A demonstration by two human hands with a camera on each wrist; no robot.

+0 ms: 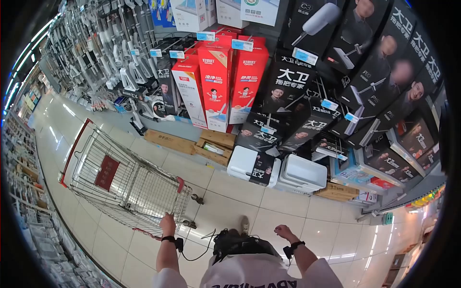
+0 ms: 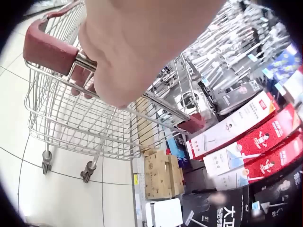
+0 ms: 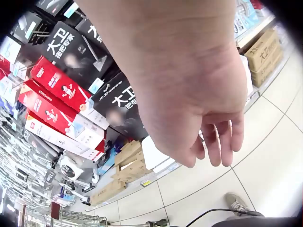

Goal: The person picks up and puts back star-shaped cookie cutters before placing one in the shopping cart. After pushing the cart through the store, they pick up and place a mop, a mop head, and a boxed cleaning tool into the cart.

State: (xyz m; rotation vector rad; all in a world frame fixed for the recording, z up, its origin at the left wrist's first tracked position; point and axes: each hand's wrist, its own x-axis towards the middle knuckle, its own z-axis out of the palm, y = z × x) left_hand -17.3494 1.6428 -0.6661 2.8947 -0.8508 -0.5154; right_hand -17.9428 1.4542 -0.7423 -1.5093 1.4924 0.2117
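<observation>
The shopping cart [image 1: 126, 188] is a silvery wire-mesh basket on wheels, standing upright on the pale tiled floor [image 1: 288, 211], ahead of the person and to the left. Its red handle [image 1: 75, 150] is at the end farther from the person, and a dark red panel [image 1: 107, 173] with pale lettering sits near that end. Red plastic corner pieces [image 2: 49, 47] cap both corners of the opposite end, whose metal rim runs between them. The left hand [image 1: 168, 224] grips this rim, fingers curled over it. Two dark-tyred wheels [image 2: 88, 171] show beneath this end. The right wrist view catches only part of the cart, low at the left.
</observation>
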